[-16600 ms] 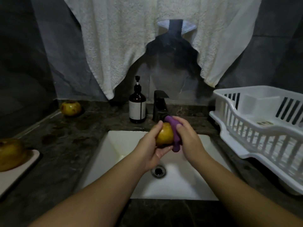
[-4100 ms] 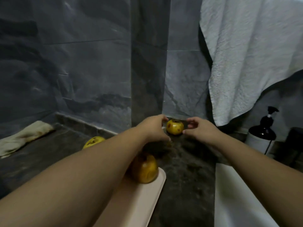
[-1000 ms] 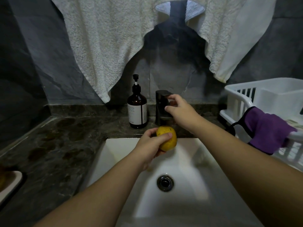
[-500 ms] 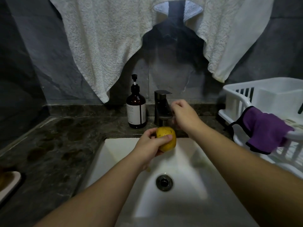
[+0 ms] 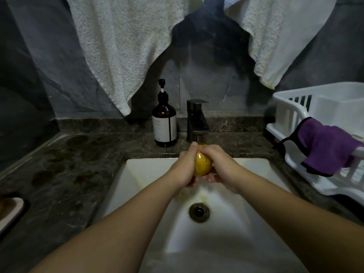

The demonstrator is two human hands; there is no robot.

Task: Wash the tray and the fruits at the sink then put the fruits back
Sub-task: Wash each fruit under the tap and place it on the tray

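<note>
Head view, left hand and right hand gripping yellow fruit, over sink

L hand, R hand cupped together, fingers curled.

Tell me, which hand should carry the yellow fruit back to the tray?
Probably the left hand. It already grips the yellow fruit over the sink, and the tray sits at the far left of the counter. The right hand would have to cross over.
</note>
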